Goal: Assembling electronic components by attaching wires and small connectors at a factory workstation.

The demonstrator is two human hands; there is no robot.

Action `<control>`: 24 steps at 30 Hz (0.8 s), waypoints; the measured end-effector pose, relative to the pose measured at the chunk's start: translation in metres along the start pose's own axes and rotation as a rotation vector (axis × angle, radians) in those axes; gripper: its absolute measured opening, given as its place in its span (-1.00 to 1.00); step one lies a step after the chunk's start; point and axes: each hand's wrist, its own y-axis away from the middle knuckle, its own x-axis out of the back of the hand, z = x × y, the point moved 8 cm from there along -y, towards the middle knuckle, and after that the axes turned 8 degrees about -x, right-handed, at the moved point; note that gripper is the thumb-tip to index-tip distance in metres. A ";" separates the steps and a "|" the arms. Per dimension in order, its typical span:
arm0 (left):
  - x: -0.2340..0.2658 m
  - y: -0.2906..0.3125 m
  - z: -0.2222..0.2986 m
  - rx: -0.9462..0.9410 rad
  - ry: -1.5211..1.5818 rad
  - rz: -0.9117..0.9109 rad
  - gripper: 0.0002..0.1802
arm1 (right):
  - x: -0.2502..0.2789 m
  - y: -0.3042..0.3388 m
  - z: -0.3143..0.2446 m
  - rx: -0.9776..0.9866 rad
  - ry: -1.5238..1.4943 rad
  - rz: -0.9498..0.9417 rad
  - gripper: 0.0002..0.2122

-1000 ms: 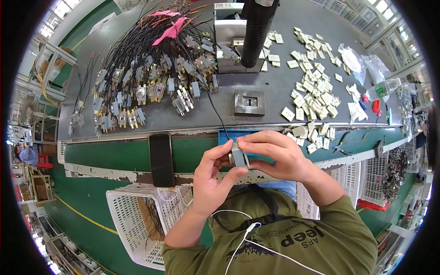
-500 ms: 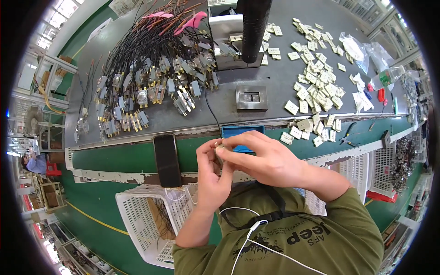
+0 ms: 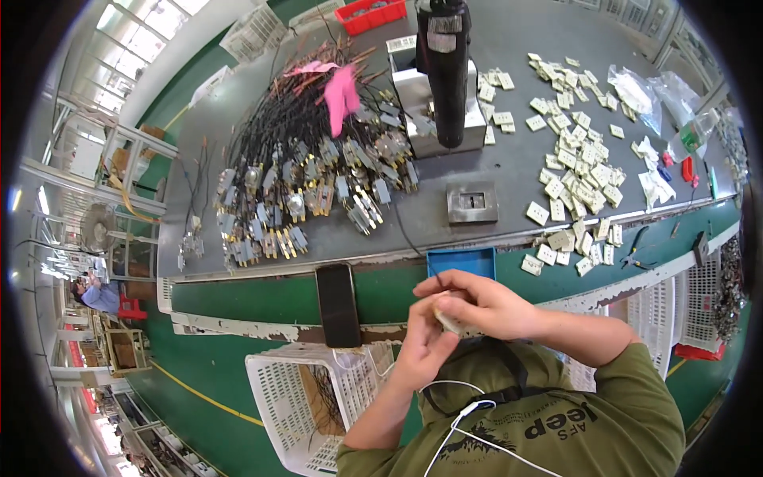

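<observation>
Close in front of my body, both hands are drawn together around a small pale piece [image 3: 449, 323], mostly covered by fingers. My left hand [image 3: 421, 350] grips it from the left with curled fingers. Over it from the right comes my right hand [image 3: 489, 308], its thumb pressed against the piece. A thin black cable [image 3: 408, 230] runs from the wired parts down towards my hands; where it ends is hidden. Just beyond my fingers lies a blue tray [image 3: 461, 261]. Past that, a metal block with a slotted recess [image 3: 472, 203] rests on the grey table.
Black-cabled metal parts [image 3: 294, 207] are heaped at left, a pink cloth [image 3: 342, 99] over them. Many cream slotted plastic plates [image 3: 584, 171] spread at right, near pliers [image 3: 636, 248]. A press with a black column [image 3: 445, 75] stands behind. A phone [image 3: 338, 306] overhangs the ledge above a white basket [image 3: 270, 389].
The whole view has shifted, so the table and my hands sit further right and lower. My hands remain together, and more of the pale piece shows between them.
</observation>
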 end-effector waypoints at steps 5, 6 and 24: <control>0.018 -0.002 0.000 0.260 -0.376 -0.305 -0.46 | 0.014 0.020 0.015 -0.065 -0.119 0.027 -0.68; 0.023 -0.008 0.010 0.249 -0.378 -0.309 -0.46 | 0.017 0.026 0.018 -0.067 -0.030 0.045 -0.71; 0.147 -0.068 0.087 -0.373 0.380 0.400 -0.34 | 0.076 0.083 0.006 -0.002 0.405 0.190 -0.75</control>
